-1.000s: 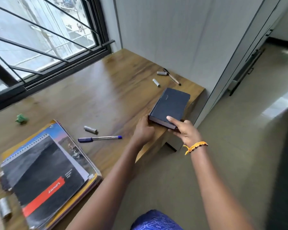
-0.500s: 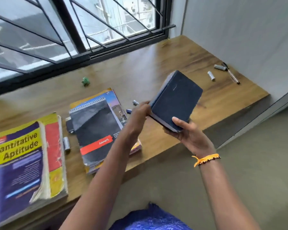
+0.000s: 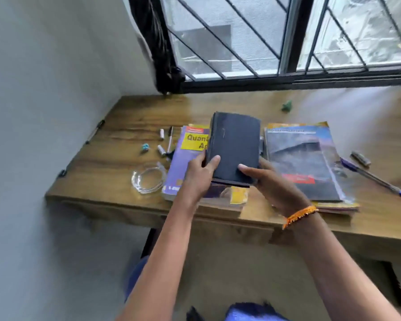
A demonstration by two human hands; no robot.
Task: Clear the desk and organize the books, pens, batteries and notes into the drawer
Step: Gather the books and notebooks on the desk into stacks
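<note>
Both hands, left (image 3: 200, 173) and right (image 3: 267, 179), grip the dark book (image 3: 234, 147) over the purple book (image 3: 185, 163) (near desk (image 3: 102, 181) front edge); careless stacking could slide both off.

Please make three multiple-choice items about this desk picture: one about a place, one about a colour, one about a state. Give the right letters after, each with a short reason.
1. Where is the dark blue book?
A. Over the Quantitative Aptitude book
B. On the floor
C. On the window sill

2. What colour is the wrist band on the right hand?
A. Green
B. Orange
C. White

3. How is the dark blue book held?
A. By the left hand alone
B. By no hand
C. By both hands, one at each side

Answers:
1 A: it covers part of that book's yellow title.
2 B: the band at the wrist is orange.
3 C: each hand has a grip on one side of the near end.
</note>
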